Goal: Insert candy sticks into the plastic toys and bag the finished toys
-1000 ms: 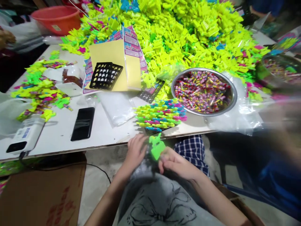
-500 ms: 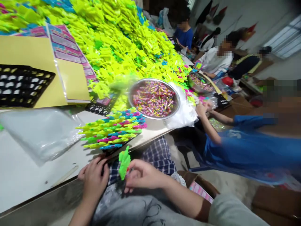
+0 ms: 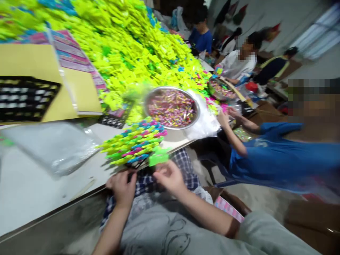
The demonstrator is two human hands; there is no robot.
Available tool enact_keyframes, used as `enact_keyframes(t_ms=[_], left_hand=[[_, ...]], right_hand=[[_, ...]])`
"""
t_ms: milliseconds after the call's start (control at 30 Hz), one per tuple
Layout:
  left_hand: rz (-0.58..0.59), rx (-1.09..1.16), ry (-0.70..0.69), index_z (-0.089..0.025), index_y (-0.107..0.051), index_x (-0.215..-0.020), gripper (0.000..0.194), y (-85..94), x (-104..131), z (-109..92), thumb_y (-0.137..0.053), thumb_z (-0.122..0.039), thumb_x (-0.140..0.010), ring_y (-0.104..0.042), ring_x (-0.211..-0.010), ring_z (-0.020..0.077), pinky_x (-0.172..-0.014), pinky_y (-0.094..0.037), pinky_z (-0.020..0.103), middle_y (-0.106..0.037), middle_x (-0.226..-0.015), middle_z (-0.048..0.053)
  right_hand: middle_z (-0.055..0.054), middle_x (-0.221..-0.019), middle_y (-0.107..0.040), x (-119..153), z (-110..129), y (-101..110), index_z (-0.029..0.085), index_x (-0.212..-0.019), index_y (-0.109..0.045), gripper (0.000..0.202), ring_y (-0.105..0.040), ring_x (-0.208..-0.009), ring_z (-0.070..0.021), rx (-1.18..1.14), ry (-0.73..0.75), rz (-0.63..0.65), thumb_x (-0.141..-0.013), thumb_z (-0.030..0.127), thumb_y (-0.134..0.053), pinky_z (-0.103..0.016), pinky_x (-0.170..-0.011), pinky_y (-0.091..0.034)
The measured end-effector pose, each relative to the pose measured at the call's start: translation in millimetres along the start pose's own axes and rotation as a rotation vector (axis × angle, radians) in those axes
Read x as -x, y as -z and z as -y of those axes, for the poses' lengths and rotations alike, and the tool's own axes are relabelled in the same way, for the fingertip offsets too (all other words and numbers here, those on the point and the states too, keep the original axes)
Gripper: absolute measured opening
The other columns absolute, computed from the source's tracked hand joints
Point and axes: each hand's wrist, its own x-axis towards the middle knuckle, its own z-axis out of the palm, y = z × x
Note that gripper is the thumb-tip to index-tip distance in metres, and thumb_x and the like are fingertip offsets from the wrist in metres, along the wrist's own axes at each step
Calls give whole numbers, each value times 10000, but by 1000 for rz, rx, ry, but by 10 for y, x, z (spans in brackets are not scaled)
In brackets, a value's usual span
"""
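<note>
At the table edge, my left hand (image 3: 122, 186) has its fingers curled at the near edge of a black openwork rack (image 3: 138, 163). Closely packed yellow, green, blue and pink plastic pieces (image 3: 132, 143) stand in this rack. My right hand (image 3: 171, 179) pinches a flat green plastic piece (image 3: 158, 157) just right of the rack's front corner. Blur hides the exact shape of that piece and what lies under the fingertips. Beyond the rack is a metal bowl (image 3: 197, 118) of small pink and yellow wrapped tubes.
A large heap of yellow-green plastic pieces (image 3: 114, 46) covers the back of the table. Clear plastic bags (image 3: 53, 148), yellow card sheets (image 3: 87, 95) and another black rack (image 3: 23, 95) lie left. A co-worker in blue (image 3: 265, 152) sits close on the right; other people work beyond.
My left hand and the filled rack have shifted right along the table edge. My right hand has risen toward the rack, and the green piece has turned from upright to broadside.
</note>
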Motion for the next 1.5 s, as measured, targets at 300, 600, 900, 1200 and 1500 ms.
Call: enact_keyframes(t_ms=[300,600,900,1200,1500], left_hand=[[-100,-160,-8,-193,-579,-707,142,24,89,-144,-512,-289,-787,-532,-786,209,-847,-292,406,-609,-727,36],[-12,-199,-46,-216,-599,-928,225,11,302,32,-421,-181,-795,-521,-978,205,-996,-208,443,-613,-945,62],[19,-158,-40,-226,-588,-926,246,-57,368,156,-430,-181,-742,-523,-943,231,-988,-215,470,-605,-908,70],[-118,-154,43,-199,-481,-984,229,-137,458,228,-381,-275,-792,-479,-1034,242,-954,-236,465,-559,-980,120],[-105,-138,-2,-187,-486,-983,265,-146,485,302,-438,-298,-747,-491,-994,264,-935,-248,472,-563,-944,127]], right_hand=[[23,-672,-535,8,-170,-3,188,-783,-500,234,-504,-576,-98,46,23,11,-675,294,-678,-230,-567,-424],[-71,-890,-598,-52,-541,-105,193,-893,-579,156,-578,-817,-187,277,141,105,-777,278,-519,-352,-769,-473],[-50,-847,-621,-34,-504,-232,205,-853,-619,113,-574,-816,-179,399,253,219,-753,240,-581,-318,-757,-458],[-50,-873,-630,-169,-652,-369,219,-812,-647,106,-561,-894,-198,487,354,32,-763,271,-568,-351,-820,-447],[-50,-925,-653,-235,-848,-412,223,-872,-641,145,-577,-920,-187,547,471,52,-767,201,-545,-332,-862,-440]])
